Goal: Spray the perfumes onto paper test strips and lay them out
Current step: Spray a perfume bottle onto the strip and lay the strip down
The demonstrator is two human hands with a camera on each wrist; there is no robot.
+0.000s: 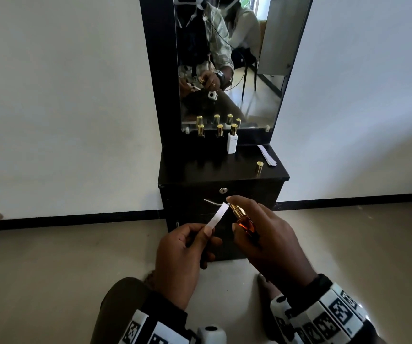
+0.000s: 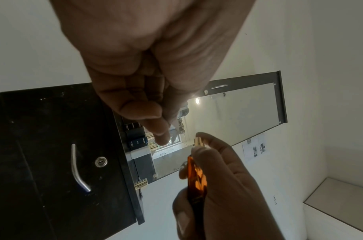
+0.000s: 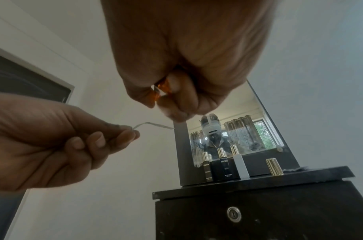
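A paper test strip (image 1: 216, 216) slants up and away from the left hand (image 1: 182, 254), pinched at its lower end between thumb and fingers. The right hand (image 1: 267, 242) grips an amber perfume bottle (image 1: 244, 223) just beside it, gold nozzle aimed at the strip's top, forefinger on the sprayer. Beyond both hands, three capped bottles (image 1: 232, 140), a loose gold cap (image 1: 259, 167) and spare strips (image 1: 267, 155) sit on a black dresser (image 1: 200, 170).
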